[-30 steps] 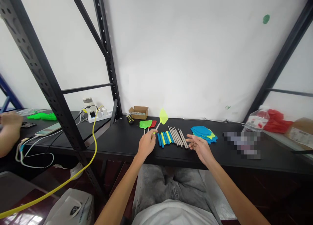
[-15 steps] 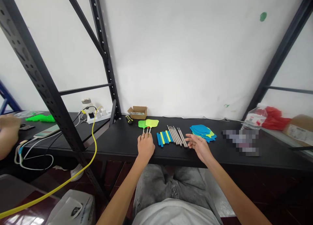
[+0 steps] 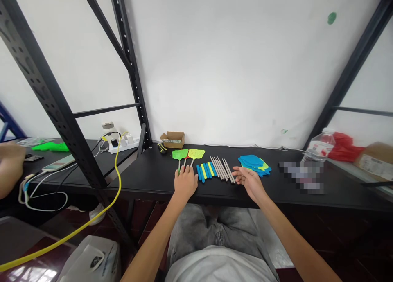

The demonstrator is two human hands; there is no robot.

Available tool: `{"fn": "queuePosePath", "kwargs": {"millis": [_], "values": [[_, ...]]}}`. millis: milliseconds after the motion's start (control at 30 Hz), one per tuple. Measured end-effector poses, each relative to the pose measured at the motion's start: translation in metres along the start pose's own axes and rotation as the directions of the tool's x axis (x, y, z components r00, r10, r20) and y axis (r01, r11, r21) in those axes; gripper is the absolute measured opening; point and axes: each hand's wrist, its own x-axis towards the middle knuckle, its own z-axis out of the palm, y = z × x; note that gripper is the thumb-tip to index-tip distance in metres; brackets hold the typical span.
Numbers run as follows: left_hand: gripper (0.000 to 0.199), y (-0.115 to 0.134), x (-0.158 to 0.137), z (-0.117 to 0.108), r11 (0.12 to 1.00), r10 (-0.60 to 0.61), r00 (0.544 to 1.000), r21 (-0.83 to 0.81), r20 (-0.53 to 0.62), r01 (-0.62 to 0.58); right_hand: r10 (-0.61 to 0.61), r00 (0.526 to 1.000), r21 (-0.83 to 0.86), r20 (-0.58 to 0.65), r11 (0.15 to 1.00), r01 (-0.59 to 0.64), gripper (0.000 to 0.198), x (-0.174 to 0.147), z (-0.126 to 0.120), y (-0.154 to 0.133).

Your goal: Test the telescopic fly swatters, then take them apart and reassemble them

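My left hand (image 3: 186, 182) lies palm down over the handles of a few fly swatters, its fingers touching them and slightly spread. A green swatter head (image 3: 179, 154) and a yellow one (image 3: 196, 153) fan out beyond the fingertips, with a bit of red between them; the handles are mostly covered. To the right lie several blue and yellow plastic handles (image 3: 206, 171) in a row, then several thin grey metal rods (image 3: 221, 169). My right hand (image 3: 249, 180) is open beside the rods, holding nothing. Behind it is a pile of blue and yellow swatter heads (image 3: 254, 164).
A small open cardboard box (image 3: 172, 139) and a black-and-yellow tool (image 3: 162, 148) stand at the back. On the right are a plastic jug (image 3: 321, 145) and a red bag (image 3: 345, 147). A yellow cable (image 3: 118, 183) hangs at left; another person's hand (image 3: 11, 159) is farther left.
My left hand has shifted slightly to the right. The swatter heads have spread apart, showing more red between them. My right hand stays almost in place.
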Motion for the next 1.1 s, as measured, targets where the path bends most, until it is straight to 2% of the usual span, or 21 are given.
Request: {"fn": "queuePosePath", "kwargs": {"millis": [133,233,333,400,500,567,633,733,1100], "values": [[0.039,0.0,-0.001,-0.002,0.999,-0.027,1.0,0.02,0.005,0.027,-0.01,1.0,-0.013,0.009,1.0,0.01,0.036,-0.002,0.001,-0.001],[0.038,0.002,0.0,-0.006,1.0,-0.009,0.999,0.022,-0.036,0.01,-0.023,1.0,-0.047,-0.007,0.999,0.023,0.037,-0.001,0.002,0.0],[0.036,0.007,0.001,-0.014,0.999,0.036,0.997,-0.003,-0.073,-0.036,-0.097,0.993,-0.217,-0.061,0.973,0.082,0.038,0.001,0.0,0.001],[0.035,0.013,0.001,-0.018,0.998,0.058,0.996,-0.026,-0.067,-0.06,-0.186,0.979,-0.448,-0.085,0.884,0.13,0.035,0.003,0.0,0.001],[0.03,0.02,0.0,-0.021,0.996,0.074,0.997,-0.054,-0.029,-0.076,-0.266,0.963,-0.767,-0.05,0.628,0.134,0.027,0.003,0.001,0.0],[0.028,0.023,-0.001,-0.019,0.993,0.084,0.996,-0.079,-0.005,-0.084,-0.264,0.964,-0.866,-0.027,0.487,0.109,0.024,0.003,0.004,-0.001],[0.028,0.023,-0.001,-0.017,0.992,0.085,0.996,-0.098,0.009,-0.084,-0.251,0.968,-0.908,-0.021,0.409,0.087,0.025,0.002,0.006,-0.001],[0.027,0.021,0.0,-0.014,0.993,0.073,0.997,-0.096,0.013,-0.072,-0.24,0.971,-0.934,-0.02,0.352,0.068,0.028,0.002,0.007,0.0],[0.027,0.021,0.0,-0.011,0.992,0.065,0.998,-0.107,0.021,-0.062,-0.234,0.972,-0.969,0.025,0.232,0.08,0.027,0.001,0.005,-0.003]]}}
